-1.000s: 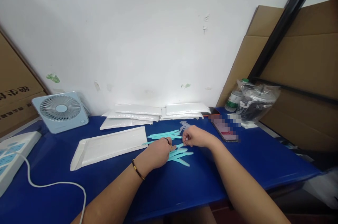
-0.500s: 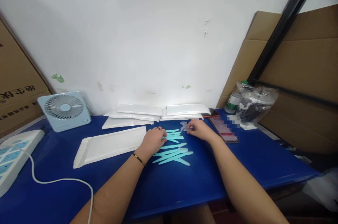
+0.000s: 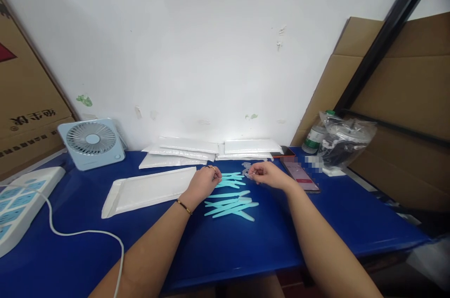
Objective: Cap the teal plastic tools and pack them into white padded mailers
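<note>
My left hand point(image 3: 206, 181) is closed, its fingertips at the left ends of an upper group of slim turquoise sticks point(image 3: 235, 180). Whether it grips one of them is hidden. Below lies a second group of turquoise sticks point(image 3: 232, 207), crossed over each other on the blue table point(image 3: 267, 242). My right hand point(image 3: 263, 174) pinches at a small pile of clear plastic pieces point(image 3: 246, 166), with one such piece at its fingertips. A flat white padded envelope point(image 3: 147, 191) lies beside my left hand, its right end behind the hand.
White envelopes point(image 3: 183, 150) lie stacked along the wall, with more white envelopes point(image 3: 249, 147) to the right. A phone point(image 3: 300, 176) rests right of my right hand, near a bottle point(image 3: 314, 138) and a bagged item point(image 3: 346, 143). At left are a fan point(image 3: 92, 141), power strip point(image 3: 24, 204) and cable point(image 3: 84, 232).
The view has shifted slightly, moving the scene a little to the right. Both hands stay at nearly the same places beside the sticks and the clear pieces.
</note>
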